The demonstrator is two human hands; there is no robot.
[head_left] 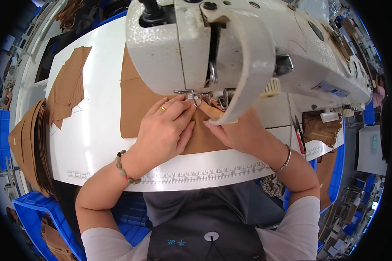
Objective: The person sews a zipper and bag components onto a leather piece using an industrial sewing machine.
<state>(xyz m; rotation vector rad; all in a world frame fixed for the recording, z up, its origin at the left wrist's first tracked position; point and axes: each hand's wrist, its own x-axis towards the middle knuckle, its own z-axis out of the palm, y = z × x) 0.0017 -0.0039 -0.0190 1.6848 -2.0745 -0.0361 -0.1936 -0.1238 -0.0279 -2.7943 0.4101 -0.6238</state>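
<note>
A brown fabric piece (133, 104) lies under the head of a white sewing machine (157, 56). My left hand (163, 128), with a ring on one finger, has its fingers pressed together on the cloth just left of the metal presser foot (197, 99). On the other side, my right hand (241, 132) grips the same cloth, its thumb and forefinger close to the foot. Between my hands the fabric rises in a small fold. The machine's curved white guard (252, 65) hides part of my right fingers, and the needle's tip cannot be made out.
Folded brown pieces (69, 87) lie on the white table (102, 117) at left, beside a hanging stack of brown panels (28, 148). Red-handled snips (299, 137) and a frayed brown scrap (320, 128) are at right. A printed ruler (222, 172) follows the front edge; blue bins (43, 209) stand below.
</note>
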